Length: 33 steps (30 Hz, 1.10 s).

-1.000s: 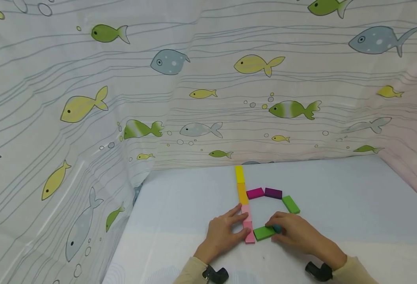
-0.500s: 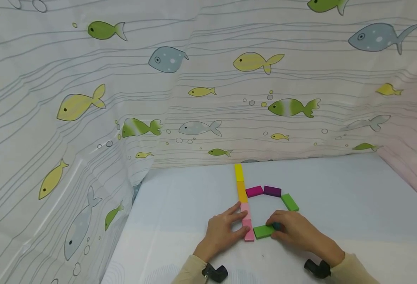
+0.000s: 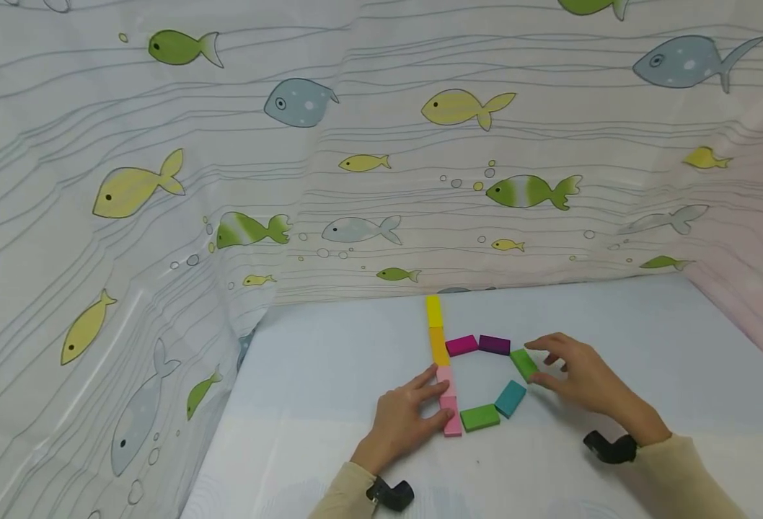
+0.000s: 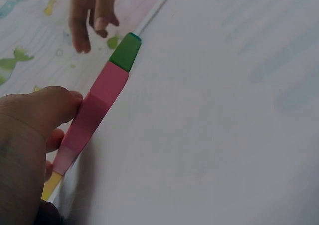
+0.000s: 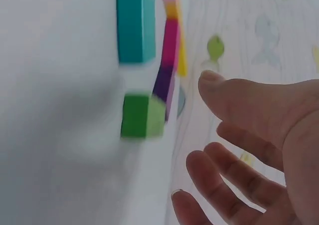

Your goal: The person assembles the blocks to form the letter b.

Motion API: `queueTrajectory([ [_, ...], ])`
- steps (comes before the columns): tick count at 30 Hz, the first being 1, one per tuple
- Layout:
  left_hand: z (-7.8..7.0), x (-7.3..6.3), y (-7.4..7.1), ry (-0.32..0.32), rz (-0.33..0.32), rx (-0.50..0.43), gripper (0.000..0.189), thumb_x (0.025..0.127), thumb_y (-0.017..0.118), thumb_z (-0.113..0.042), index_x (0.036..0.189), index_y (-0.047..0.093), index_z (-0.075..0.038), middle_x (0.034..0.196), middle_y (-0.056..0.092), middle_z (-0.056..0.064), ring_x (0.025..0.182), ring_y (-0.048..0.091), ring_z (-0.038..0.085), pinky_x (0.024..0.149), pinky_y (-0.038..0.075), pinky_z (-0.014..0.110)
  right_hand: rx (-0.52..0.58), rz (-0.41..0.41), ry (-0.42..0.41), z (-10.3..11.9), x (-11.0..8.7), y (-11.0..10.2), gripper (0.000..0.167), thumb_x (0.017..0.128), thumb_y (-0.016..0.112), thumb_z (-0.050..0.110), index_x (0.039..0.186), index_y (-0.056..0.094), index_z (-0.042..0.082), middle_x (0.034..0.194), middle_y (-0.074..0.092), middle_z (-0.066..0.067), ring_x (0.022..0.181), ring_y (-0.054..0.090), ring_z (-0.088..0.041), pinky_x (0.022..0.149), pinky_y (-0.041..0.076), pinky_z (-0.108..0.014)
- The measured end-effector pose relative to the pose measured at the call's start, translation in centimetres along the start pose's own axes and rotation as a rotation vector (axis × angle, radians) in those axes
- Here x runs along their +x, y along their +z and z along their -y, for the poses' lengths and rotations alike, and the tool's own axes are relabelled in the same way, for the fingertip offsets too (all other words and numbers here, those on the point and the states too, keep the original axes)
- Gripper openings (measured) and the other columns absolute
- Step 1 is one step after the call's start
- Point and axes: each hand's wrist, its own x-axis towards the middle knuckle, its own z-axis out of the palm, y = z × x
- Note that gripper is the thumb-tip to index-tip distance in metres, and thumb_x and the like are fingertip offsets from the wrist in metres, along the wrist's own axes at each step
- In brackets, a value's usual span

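In the head view, my left hand (image 3: pixel 399 419) rests its fingertips and thumb along the left side of two pink blocks, an upper one (image 3: pixel 447 386) and a lower one (image 3: pixel 451 428). My right hand (image 3: pixel 579 371) is raised beside the upper green block (image 3: pixel 523 365), thumb and fingers spread. The right wrist view shows a gap between that hand and the green block (image 5: pixel 142 116). A teal block (image 3: pixel 510 398) lies slanted at the right end of the lower green block (image 3: pixel 480 418); it is apart from the upper green one.
Above the pink blocks, an orange block (image 3: pixel 439 347) and a yellow block (image 3: pixel 435 311) continue the straight column. A magenta block (image 3: pixel 462 346) and a purple block (image 3: pixel 495 344) curve toward the upper green one. Fish-patterned sheeting (image 3: pixel 368 202) rises behind the white table (image 3: pixel 329 346).
My right hand has let go of the teal block and moved up and right to beside the upper green block. My left hand stays on the pink blocks.
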Motion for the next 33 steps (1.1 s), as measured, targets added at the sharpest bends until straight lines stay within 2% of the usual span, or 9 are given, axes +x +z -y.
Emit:
queueTrajectory([
  [4, 0.2, -0.1, -0.3, -0.012, -0.003, -0.001, 0.049, 0.096, 0.074, -0.047, 0.14, 0.071, -0.026, 0.155, 0.06, -0.001, 0.112, 0.077, 0.023, 0.06, 0.041, 0.011, 0.029, 0.023, 0.034, -2.5, 0.1, -0.3, 0.063, 0.086, 0.087, 0.01, 0.144, 0.063, 0.007, 0.139, 0.067, -0.015, 0.107, 0.073, -0.031, 0.081, 0.062, -0.041],
  [8, 0.2, -0.1, -0.4, -0.012, -0.008, -0.009, 0.049, 0.096, 0.074, -0.047, 0.14, 0.071, -0.026, 0.155, 0.061, -0.001, 0.105, 0.079, 0.02, 0.06, 0.042, 0.011, 0.091, 0.081, 0.035, -3.5, 0.3, 0.6, 0.068, 0.09, 0.084, 0.011, 0.152, 0.056, 0.007, 0.15, 0.062, -0.015, 0.123, 0.067, -0.036, 0.096, 0.059, -0.053],
  [11, 0.1, -0.1, -0.3, -0.005, -0.015, -0.02, 0.048, 0.096, 0.075, -0.046, 0.14, 0.072, -0.025, 0.154, 0.061, 0.001, 0.112, 0.077, 0.023, 0.065, 0.048, 0.014, 0.126, 0.113, 0.016, -3.9, 0.3, 1.4, 0.068, 0.093, 0.081, 0.014, 0.155, 0.053, 0.009, 0.156, 0.058, -0.012, 0.137, 0.058, -0.038, 0.112, 0.049, -0.032],
  [13, 0.1, -0.1, -0.2, 0.001, -0.019, -0.02, 0.048, 0.096, 0.076, -0.045, 0.139, 0.072, -0.024, 0.153, 0.062, 0.002, 0.122, 0.074, 0.026, 0.071, 0.053, 0.017, 0.141, 0.119, 0.001, -4.1, 0.3, 1.8, 0.066, 0.095, 0.079, 0.013, 0.156, 0.053, 0.01, 0.158, 0.056, -0.01, 0.142, 0.053, -0.038, 0.115, 0.037, -0.016],
  [15, 0.0, -0.1, -0.2, -0.001, -0.017, -0.021, 0.048, 0.095, 0.076, -0.045, 0.139, 0.073, -0.024, 0.153, 0.062, 0.001, 0.125, 0.072, 0.026, 0.075, 0.057, 0.022, 0.146, 0.123, -0.013, -4.2, 0.2, 2.2, 0.065, 0.096, 0.078, 0.012, 0.156, 0.053, 0.011, 0.159, 0.056, -0.009, 0.145, 0.05, -0.039, 0.113, 0.03, -0.011],
  [17, 0.0, -0.2, -0.1, 0.003, -0.02, -0.008, 0.048, 0.095, 0.076, -0.045, 0.138, 0.073, -0.024, 0.153, 0.062, 0.001, 0.129, 0.069, 0.026, 0.079, 0.059, 0.025, 0.131, 0.119, -0.027, -4.2, 0.1, 2.4, 0.064, 0.096, 0.077, 0.012, 0.155, 0.054, 0.011, 0.158, 0.057, -0.01, 0.143, 0.052, -0.039, 0.115, 0.04, -0.022],
  [19, 0.0, -0.2, -0.1, 0.003, -0.014, -0.005, 0.048, 0.095, 0.076, -0.045, 0.139, 0.072, -0.024, 0.153, 0.062, 0.001, 0.13, 0.069, 0.025, 0.081, 0.059, 0.026, 0.11, 0.116, -0.021, -4.1, 0.1, 2.5, 0.062, 0.096, 0.077, 0.014, 0.154, 0.055, 0.012, 0.155, 0.059, -0.011, 0.141, 0.055, -0.039, 0.114, 0.048, -0.041],
  [22, 0.0, -0.2, -0.1, 0.001, -0.007, 0.0, 0.049, 0.096, 0.076, -0.046, 0.14, 0.072, -0.025, 0.154, 0.061, 0.0, 0.131, 0.068, 0.024, 0.083, 0.06, 0.027, 0.103, 0.114, 0.005, -4.0, 0.0, 2.6, 0.059, 0.097, 0.078, 0.017, 0.152, 0.058, 0.012, 0.152, 0.062, -0.012, 0.139, 0.057, -0.04, 0.109, 0.047, -0.062],
  [33, -0.3, -0.1, 0.1, -0.011, 0.004, 0.006, 0.048, 0.096, 0.074, -0.047, 0.14, 0.071, -0.027, 0.155, 0.06, -0.002, 0.132, 0.067, 0.023, 0.089, 0.061, 0.031, 0.07, 0.034, 0.022, -2.9, 0.0, 3.0, 0.055, 0.092, 0.084, 0.02, 0.141, 0.065, 0.005, 0.142, 0.069, -0.015, 0.132, 0.062, -0.043, 0.106, 0.05, -0.063],
])
